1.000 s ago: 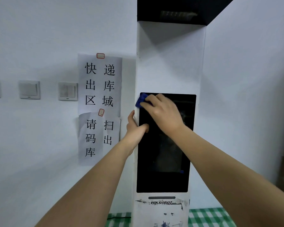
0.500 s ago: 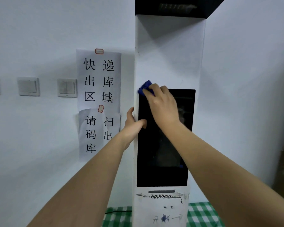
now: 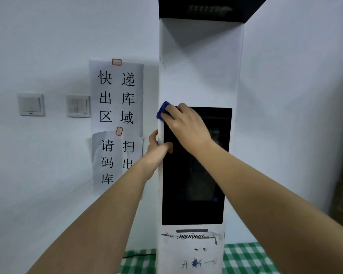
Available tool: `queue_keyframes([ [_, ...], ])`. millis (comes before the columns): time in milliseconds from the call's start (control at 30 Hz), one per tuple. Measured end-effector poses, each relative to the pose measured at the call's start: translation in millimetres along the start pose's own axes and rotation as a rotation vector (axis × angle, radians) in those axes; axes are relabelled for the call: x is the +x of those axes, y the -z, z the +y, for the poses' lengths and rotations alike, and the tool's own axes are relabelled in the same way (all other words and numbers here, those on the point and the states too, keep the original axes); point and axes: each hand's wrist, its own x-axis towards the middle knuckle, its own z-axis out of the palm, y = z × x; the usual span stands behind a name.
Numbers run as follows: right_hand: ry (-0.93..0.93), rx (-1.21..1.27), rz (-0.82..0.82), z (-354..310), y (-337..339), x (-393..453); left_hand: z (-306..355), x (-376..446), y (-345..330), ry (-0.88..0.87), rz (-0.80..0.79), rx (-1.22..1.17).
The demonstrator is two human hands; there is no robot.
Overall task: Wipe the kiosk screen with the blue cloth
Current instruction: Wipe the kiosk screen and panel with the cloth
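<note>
- Pale wall [image 3: 48, 36] fills the background, with two light switches [image 3: 31, 104] along its left side and two paper notices [image 3: 116, 95] in black Chinese characters taped just beside the kiosk's left edge.
- Standing against that wall is a tall white kiosk [image 3: 200, 66] with a dark hood at its top edge and the word HIKROBOT printed under the display — scuffed paint and pen marks show near its bottom.
- Its kiosk screen [image 3: 196, 184] is a black, upright panel, dark, with faint reflections.
- At the bottom edge of the view, green-and-white checked cloth [image 3: 246, 258] lies on both sides of the kiosk base.
- Blue cloth [image 3: 162, 110] sits at the screen's top left corner, bunched, overlapping the white frame at the kiosk's left edge.
- Right hand [image 3: 186, 125] presses on the blue cloth, fingers curled over it, palm covering the upper left part of the screen.
- Left hand [image 3: 156, 153] grips the kiosk's left edge — thumb on the front at the screen's left border, fingers wrapped round the side.
</note>
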Motion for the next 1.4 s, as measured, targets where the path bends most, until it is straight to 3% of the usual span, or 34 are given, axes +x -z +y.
queue_keyframes([
  [67,-0.023,-0.025,-0.016,15,5,0,0,-2,0,-0.003,0.003,-0.008],
  [167,-0.235,0.045,0.065,17,3,-8,-1,-4,0,0.005,-0.003,-0.013],
  [300,0.014,-0.012,-0.060,-4,-6,-20,2,-7,-3,0.008,-0.007,-0.010],
  [400,0.091,-0.030,-0.024,13,0,-20,1,-7,-3,0.004,-0.007,-0.007],
  [567,-0.280,0.123,0.098,-3,-7,-22,5,-15,-1,0.016,-0.022,-0.012],
  [733,0.066,-0.011,-0.020,7,-4,-30,5,-14,-1,0.018,-0.027,-0.009],
  [933,-0.205,0.024,0.055,10,-1,-33,6,-16,-1,0.025,-0.038,-0.007],
  [1133,0.134,-0.077,-0.068,17,0,-35,7,-15,-2,0.006,-0.032,0.021],
  [1233,0.005,-0.039,-0.010,32,4,-34,11,-18,-1,0.004,-0.067,0.026],
  [1333,-0.187,0.007,0.038,20,1,-36,16,-16,1,-0.013,0.011,0.009],
  [1400,-0.108,0.026,-0.002,6,-2,-38,18,-15,-1,-0.032,0.072,0.033],
])
